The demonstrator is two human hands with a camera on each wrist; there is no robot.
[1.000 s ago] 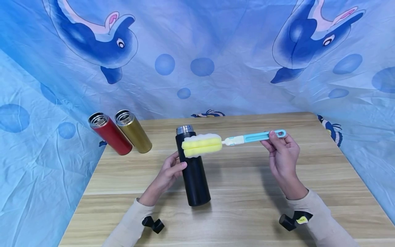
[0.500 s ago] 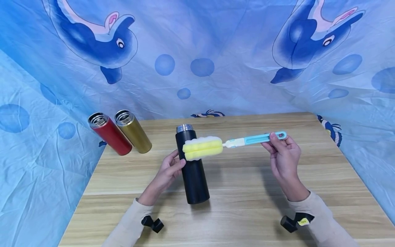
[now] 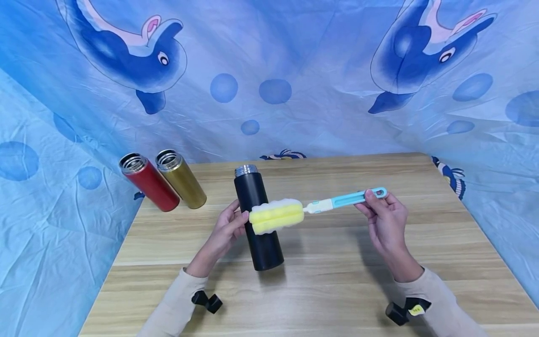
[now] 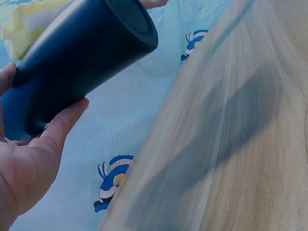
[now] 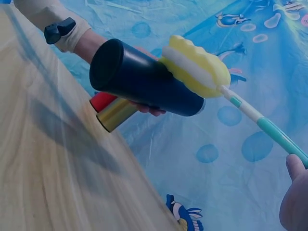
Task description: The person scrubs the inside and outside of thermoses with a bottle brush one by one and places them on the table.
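My left hand (image 3: 227, 228) grips a black thermos bottle (image 3: 266, 252) around its middle, thumb in front. The bottle tilts in the air, its steel threaded mouth uncapped and pointing away from me. Its round base (image 4: 132, 19) shows in the left wrist view, with a shadow on the table below. By the end of its turquoise handle, my right hand (image 3: 387, 223) pinches a bottle brush (image 3: 276, 216). The brush's yellow and white sponge head lies across the bottle's side, close to my left thumb. In the right wrist view the sponge (image 5: 197, 70) overlaps the bottle's side near the mouth end.
A red thermos bottle (image 3: 150, 183) and a gold one (image 3: 182, 180) stand uncapped at the back left of the wooden table (image 3: 337, 290). Behind the table hangs a blue curtain (image 3: 311, 117) with dolphin prints. Each sleeve carries a small black camera.
The brush has slid down the bottle's side toward me, with my right hand moving slightly the same way. My left hand has shifted the bottle a little away from me and left.
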